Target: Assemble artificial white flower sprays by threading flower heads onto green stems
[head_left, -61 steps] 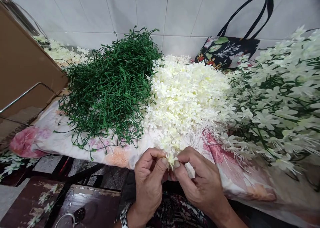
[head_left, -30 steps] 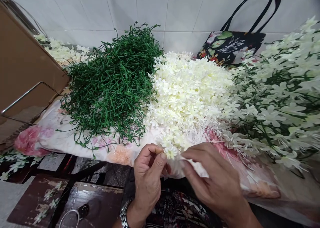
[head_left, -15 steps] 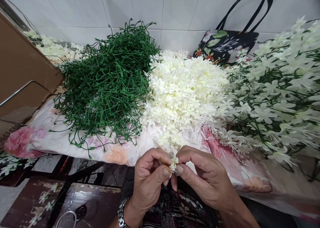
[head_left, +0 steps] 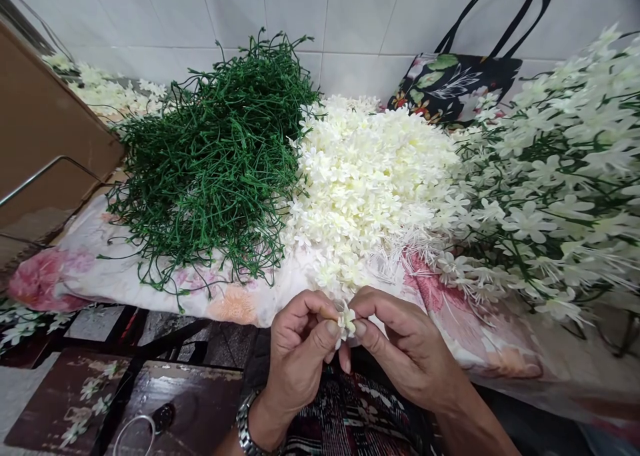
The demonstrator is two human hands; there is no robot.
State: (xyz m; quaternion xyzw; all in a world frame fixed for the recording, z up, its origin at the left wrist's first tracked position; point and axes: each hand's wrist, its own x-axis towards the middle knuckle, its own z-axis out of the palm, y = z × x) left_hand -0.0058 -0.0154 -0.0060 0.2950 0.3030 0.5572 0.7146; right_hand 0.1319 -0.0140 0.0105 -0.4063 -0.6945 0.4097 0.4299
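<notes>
My left hand [head_left: 298, 353] and my right hand [head_left: 400, 349] meet at the near edge of the table, both pinching one small cream artificial flower [head_left: 346, 321] between thumbs and fingertips. A metal watch sits on my left wrist. Just beyond the hands lies a big heap of loose cream flower heads [head_left: 370, 183]. To its left is a tangled pile of green plastic stems [head_left: 215, 163]. On the right lie finished sprays of cream flowers on green stems [head_left: 555, 169].
A floral cloth [head_left: 100, 276] covers the table. A brown cardboard box [head_left: 45, 123] with a metal rack stands at the left. A black floral tote bag [head_left: 450, 86] leans on the white tiled wall. Dark patterned floor tiles [head_left: 150, 403] lie below.
My right hand lifted off the flower a second ago with fingers spread, then came back and pinched it again beside the left hand. The view shifted slightly.
</notes>
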